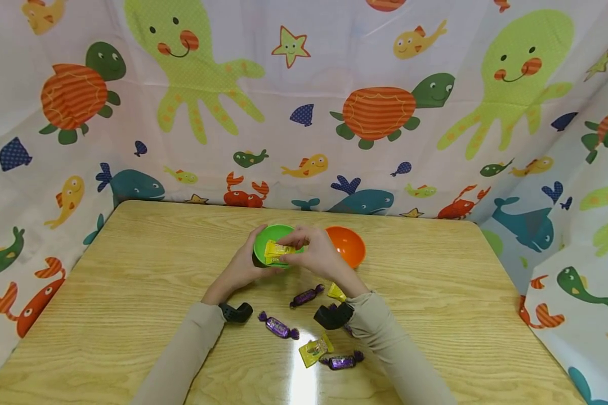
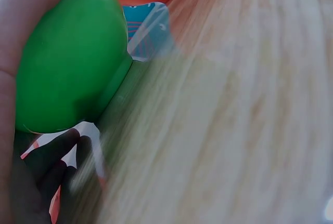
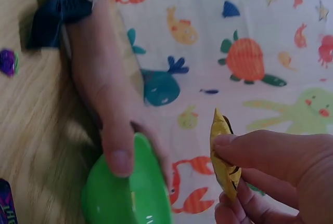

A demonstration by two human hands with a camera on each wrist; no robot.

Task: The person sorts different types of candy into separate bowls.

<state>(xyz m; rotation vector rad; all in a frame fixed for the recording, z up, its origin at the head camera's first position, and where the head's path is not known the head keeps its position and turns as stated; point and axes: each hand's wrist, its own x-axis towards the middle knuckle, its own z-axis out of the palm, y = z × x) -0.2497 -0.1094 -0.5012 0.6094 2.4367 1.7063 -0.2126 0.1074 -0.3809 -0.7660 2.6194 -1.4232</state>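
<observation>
My left hand grips the green bowl at its left side, thumb on the rim in the right wrist view. Seen from the left wrist, the bowl's outer wall leans at an angle close to the wooden table, with fingers at its far side. Between the thumb and fingers of my right hand is a yellow wrapped candy, pinched edge-on to the right wrist camera. In the head view this hand and the yellow wrapper overlap the bowl's opening. More yellow wrapper shows just below the pinched candy there.
An orange bowl stands right of the green one, partly behind my right hand. Nearer on the table lie several purple candies and yellow candies, some partly covered by my right forearm. A sea-animal curtain hangs behind.
</observation>
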